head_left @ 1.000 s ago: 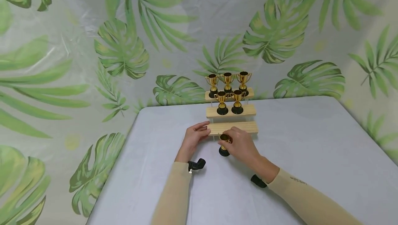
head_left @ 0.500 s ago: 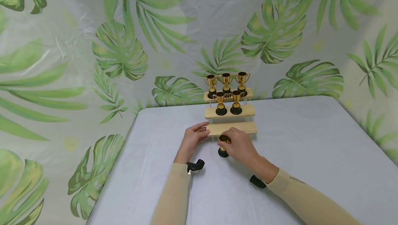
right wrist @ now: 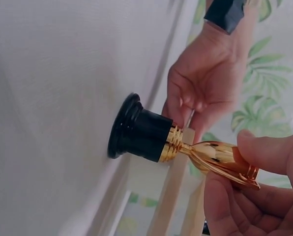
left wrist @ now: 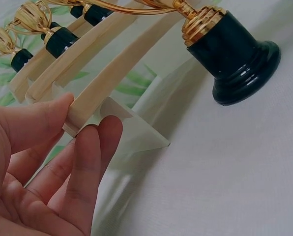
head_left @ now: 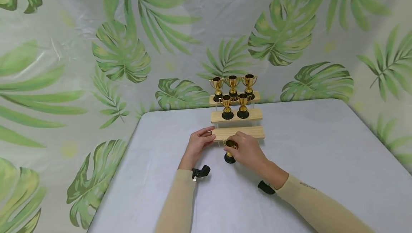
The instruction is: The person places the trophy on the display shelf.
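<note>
Two hands low | right hand (head_left: 249, 150) fingers pinch trophy (head_left: 230, 151); left hand (head_left: 197, 144) fingers clasp stand (head_left: 239, 132) end

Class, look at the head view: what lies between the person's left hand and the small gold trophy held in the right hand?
Only bare white tablecloth lies between the left hand and the trophy; the head view shows it.
</note>
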Demonstrator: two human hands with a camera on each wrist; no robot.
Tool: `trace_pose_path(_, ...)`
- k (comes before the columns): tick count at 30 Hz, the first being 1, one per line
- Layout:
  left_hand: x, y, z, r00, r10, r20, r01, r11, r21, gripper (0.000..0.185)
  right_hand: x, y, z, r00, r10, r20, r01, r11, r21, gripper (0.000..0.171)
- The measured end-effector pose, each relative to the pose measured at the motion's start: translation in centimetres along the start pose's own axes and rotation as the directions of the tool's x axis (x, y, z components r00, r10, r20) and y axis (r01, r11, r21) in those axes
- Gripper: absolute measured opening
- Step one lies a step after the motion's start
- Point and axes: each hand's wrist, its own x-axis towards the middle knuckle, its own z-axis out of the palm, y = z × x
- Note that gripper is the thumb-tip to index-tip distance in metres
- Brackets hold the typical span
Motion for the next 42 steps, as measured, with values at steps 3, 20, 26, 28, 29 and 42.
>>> trace_pose_path(3,0.0,-0.1,-0.1,1.0,0.003,-0.002,-0.003,1.0,0.0,0.039,0.0,0.1,-0.1,1.0,-0.006,0.001,0.006,1.0,0.004,0.025)
trace_pose_path(20,0.2,0.0,-0.1,1.0,-0.002,-0.003,0.002,1.0,0.004,0.04,0.0,-0.1,-2.2,0.999,-0.012,0.036,0.012,1.0,-0.008,0.026)
trace_pose_path(26,-0.1,0.1,0.1,1.0,-0.01,-0.012,0.01,1.0,0.008,0.039,0.0,-0.2,-3.2,0.998,-0.032,0.045,0.032,0.999,-0.002,0.025)
trace_pose_path(28,-0.2,0.1,0.1,1.0,-0.018,-0.019,0.018,1.0,0.01,0.039,0.0,-0.3,-3.5,0.998,-0.04,0.049,0.04,0.999,-0.005,0.025)
trace_pose_path(29,-0.2,0.1,0.1,1.0,-0.021,-0.023,0.021,1.0,0.011,0.039,0.0,-0.3,-3.7,0.998,-0.044,0.052,0.044,0.999,-0.007,0.025)
trace_pose_path(42,-0.3,0.3,0.2,0.999,-0.032,-0.023,0.033,0.999,0.018,0.039,0.8,-0.2,-5.4,0.994,-0.086,0.062,0.087,0.996,-0.007,0.03)
